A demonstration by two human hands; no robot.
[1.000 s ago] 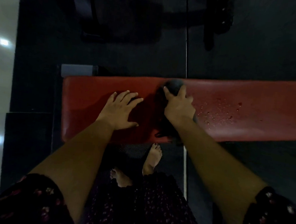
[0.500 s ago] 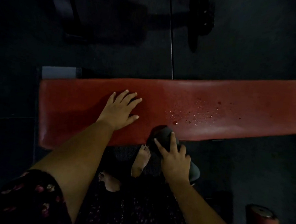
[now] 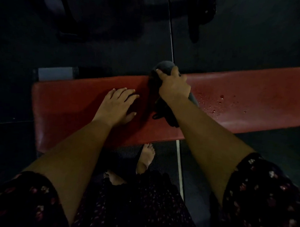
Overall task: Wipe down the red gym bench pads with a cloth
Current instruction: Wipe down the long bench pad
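Note:
A long red bench pad runs across the view from left to right. My right hand grips a dark grey cloth at the pad's far edge, and the cloth's tail trails back across the pad under my forearm. My left hand rests flat on the pad to the left of the cloth, fingers spread. Water droplets dot the pad to the right of the cloth.
The floor is dark matting with a seam line. Dark equipment stands beyond the bench, and a dark strap-like object lies at the top right. A grey frame end shows behind the pad's left end. My bare feet stand under the near edge.
My right hand has swept the cloth from the pad's near edge across to its far edge. My left hand has stayed pressed on the pad.

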